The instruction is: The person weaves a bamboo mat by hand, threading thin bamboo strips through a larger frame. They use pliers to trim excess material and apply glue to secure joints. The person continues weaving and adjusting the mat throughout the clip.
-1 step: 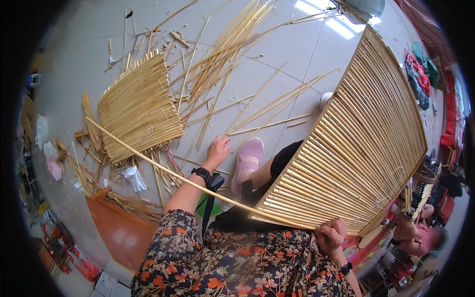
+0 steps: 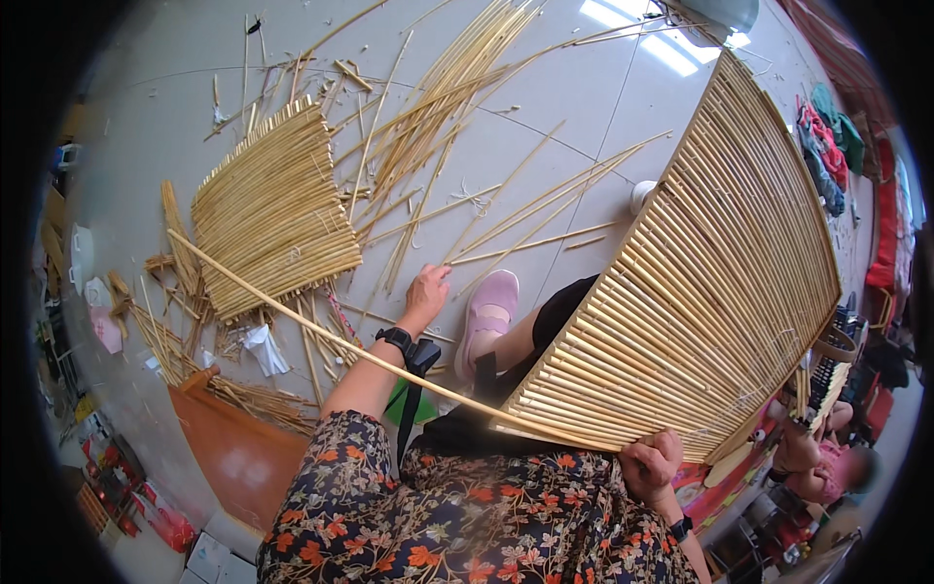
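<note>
A large mat of pale reed stalks (image 2: 710, 263), bound side by side, leans over my lap and fills the right side. At its near edge my right hand (image 2: 652, 459) is closed round the end of a long reed stalk (image 2: 321, 329). That stalk runs left along the mat's near edge and over my left forearm. Low over the floor, my left hand (image 2: 426, 290) is open, its fingers partly bent beside the end of a loose reed (image 2: 530, 243). Nothing shows in its grasp. The fingers on the mat's underside, if any, are hidden.
A smaller stack of cut reeds (image 2: 277, 209) lies at the left. Long loose reeds (image 2: 457, 68) and scraps cover the floor behind it. An orange-brown board (image 2: 233, 448) stands by my left elbow. My pink shoe (image 2: 491, 316) is near my left hand. Another person (image 2: 822, 477) sits at the right.
My left hand has shifted very slightly over the floor. My right hand, the long stalk and the mat look the same.
</note>
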Motion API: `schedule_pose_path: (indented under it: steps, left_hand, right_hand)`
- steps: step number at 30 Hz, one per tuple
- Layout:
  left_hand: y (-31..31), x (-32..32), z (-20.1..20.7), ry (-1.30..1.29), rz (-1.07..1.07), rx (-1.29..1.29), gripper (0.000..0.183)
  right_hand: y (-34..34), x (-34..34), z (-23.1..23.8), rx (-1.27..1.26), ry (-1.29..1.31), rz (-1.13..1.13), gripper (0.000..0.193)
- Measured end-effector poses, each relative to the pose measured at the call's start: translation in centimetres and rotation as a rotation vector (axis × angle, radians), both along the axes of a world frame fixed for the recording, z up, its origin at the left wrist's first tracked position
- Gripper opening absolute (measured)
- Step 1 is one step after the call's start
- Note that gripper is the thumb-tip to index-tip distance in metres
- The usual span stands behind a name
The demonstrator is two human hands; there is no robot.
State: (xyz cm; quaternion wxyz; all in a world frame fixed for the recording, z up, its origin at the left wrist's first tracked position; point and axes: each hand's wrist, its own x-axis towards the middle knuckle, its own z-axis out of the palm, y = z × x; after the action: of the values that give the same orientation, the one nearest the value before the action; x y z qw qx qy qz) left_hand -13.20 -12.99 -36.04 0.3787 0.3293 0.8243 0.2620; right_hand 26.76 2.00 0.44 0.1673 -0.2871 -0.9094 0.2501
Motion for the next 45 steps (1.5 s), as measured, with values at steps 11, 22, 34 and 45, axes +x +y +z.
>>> schedule_pose_path:
  steps: [11, 22, 34, 45]
  left_hand:
    - [0.5, -7.9, -0.3, 0.598, 0.221, -0.051, 0.037]
    - [2.8, -11.7, 0.4, 0.427, 0.222, -0.172, 0.024]
    - [3.7, -16.0, 0.7, 0.451, 0.115, -0.247, 0.015]
    - [5.3, -15.3, 3.8, 0.582, 0.038, -0.008, 0.016]
  right_hand:
    - [-0.1, -0.2, 0.4, 0.005, -0.001, -0.008, 0.034]
    - [-0.2, -0.4, 0.7, 0.008, -0.033, -0.003, 0.032]
    - [0.0, -0.4, 0.8, 0.008, -0.025, 0.004, 0.029]
    - [0.0, -0.6, 0.8, 0.0, -0.03, 0.004, 0.031]
